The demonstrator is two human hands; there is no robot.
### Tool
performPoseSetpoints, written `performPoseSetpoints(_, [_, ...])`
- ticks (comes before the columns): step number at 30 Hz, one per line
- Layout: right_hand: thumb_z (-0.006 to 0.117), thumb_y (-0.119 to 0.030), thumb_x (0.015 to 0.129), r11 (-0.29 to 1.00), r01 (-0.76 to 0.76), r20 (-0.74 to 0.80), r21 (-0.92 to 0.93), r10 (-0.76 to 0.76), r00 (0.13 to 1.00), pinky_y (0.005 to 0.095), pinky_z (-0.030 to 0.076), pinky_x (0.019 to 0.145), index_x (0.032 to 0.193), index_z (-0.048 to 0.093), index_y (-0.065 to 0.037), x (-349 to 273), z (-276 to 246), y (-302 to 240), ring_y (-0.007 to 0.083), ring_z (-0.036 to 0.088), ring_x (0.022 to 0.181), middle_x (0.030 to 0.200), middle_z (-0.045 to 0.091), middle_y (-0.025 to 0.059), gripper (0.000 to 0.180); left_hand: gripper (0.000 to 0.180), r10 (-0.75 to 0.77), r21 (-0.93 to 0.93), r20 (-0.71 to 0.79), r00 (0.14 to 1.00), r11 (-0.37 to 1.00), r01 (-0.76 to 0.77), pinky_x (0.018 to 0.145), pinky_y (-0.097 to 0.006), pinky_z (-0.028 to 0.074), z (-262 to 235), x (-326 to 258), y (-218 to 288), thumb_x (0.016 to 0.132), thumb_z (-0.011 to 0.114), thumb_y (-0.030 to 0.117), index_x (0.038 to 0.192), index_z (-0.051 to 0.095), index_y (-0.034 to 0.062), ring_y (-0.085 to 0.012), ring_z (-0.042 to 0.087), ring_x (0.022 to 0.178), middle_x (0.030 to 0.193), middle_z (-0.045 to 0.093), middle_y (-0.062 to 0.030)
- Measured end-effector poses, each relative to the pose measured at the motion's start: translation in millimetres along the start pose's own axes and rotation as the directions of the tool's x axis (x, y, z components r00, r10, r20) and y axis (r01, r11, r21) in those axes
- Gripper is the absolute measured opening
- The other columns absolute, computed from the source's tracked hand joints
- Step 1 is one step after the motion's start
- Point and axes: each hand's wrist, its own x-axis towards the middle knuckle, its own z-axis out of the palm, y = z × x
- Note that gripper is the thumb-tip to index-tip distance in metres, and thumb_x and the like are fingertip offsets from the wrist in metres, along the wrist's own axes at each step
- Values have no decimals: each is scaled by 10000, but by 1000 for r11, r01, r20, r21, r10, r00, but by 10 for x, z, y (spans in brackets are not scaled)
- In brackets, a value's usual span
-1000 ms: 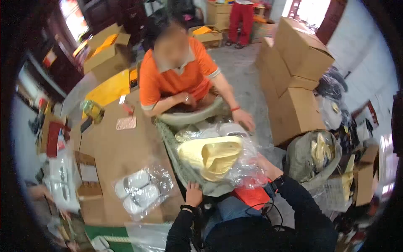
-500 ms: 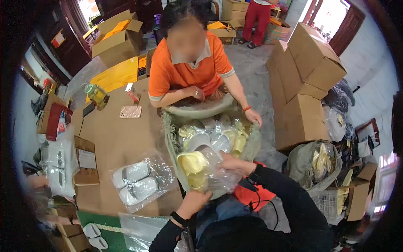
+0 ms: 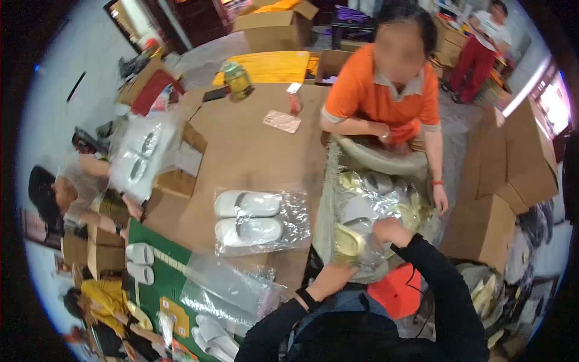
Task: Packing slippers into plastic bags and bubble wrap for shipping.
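Midway through bagging, both hands, the left hand (image 3: 333, 279) and right hand (image 3: 389, 231), gripped a clear bag (image 3: 368, 226) holding a yellow slipper (image 3: 348, 242) above the sack (image 3: 329, 199); sealing likely followed.

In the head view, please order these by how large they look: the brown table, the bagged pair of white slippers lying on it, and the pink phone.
1. brown table
2. bagged pair of white slippers
3. pink phone
The phone lies farther from the camera, so it looks somewhat smaller.

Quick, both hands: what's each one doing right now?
Left hand: on the bagged yellow slippers, grip hidden, cannot be told.
Right hand: closed on the same bag's plastic.
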Motion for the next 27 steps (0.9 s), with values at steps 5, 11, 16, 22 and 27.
performPoseSetpoints(5, [652, -331, 747, 847, 154, -257, 509, -21, 966, 434, 435, 859, 1169, 487, -43, 892, -620, -1390, 377, 520, 1040, 1092, 564, 212, 537, 250, -185, 93, 25, 982, 979, 182, 615, -409, 470, 241, -314, -165, 748, 528, 109, 986, 590, 64, -297, 593, 658, 723, 586, -119])
performPoseSetpoints(11, [720, -497, 648, 942, 255, -287, 218, -188, 939, 532, 295, 995, 1275, 415, 1, 1594, -166, -2184, 416, 342, 1236, 1324, 374, 266, 857, 139, -185, 180, -48, 982, 965, 190, 728, -390, 476, 340, -360, 39, 719, 554, 157, 765, 650, 67, -281, 608, 827, 798, 632, -115])
performPoseSetpoints(16, [611, -326, 753, 913, 145, -308, -382, -274, 911, 589, 228, 1019, 1028, 612, -13, 2020, 495, -2199, 387, 311, 1284, 1338, 397, 226, 417, 166, -161, 163, -202, 966, 967, 195, 813, -392, 459, 348, -414, 40, 707, 526, 150, 775, 622, 33, -291, 586, 876, 905, 619, -127])
performPoseSetpoints(22, [467, -120, 877, 743, 482, -651, 465, -82, 755, 359, 390, 930, 1063, 607, -55, 2156, 63, -1706, 250, 505, 1102, 1257, 509, 146, 241, 101, -157, 216, -154, 976, 958, 188, 785, -346, 409, 653, -334, -153, 724, 554, 139, 724, 654, 131, -236, 596, 808, 772, 631, -69])
performPoseSetpoints(27, [414, -209, 939, -130, 422, -398, 897, 177, 900, 301, 372, 928, 1259, 458, -34, 1187, -1160, -1566, 150, 479, 1063, 1223, 504, 72, 368, 70, -217, 259, -101, 971, 937, 236, 753, -346, 409, 670, -479, -144, 729, 560, 171, 723, 626, 148, -225, 593, 771, 720, 613, -44])
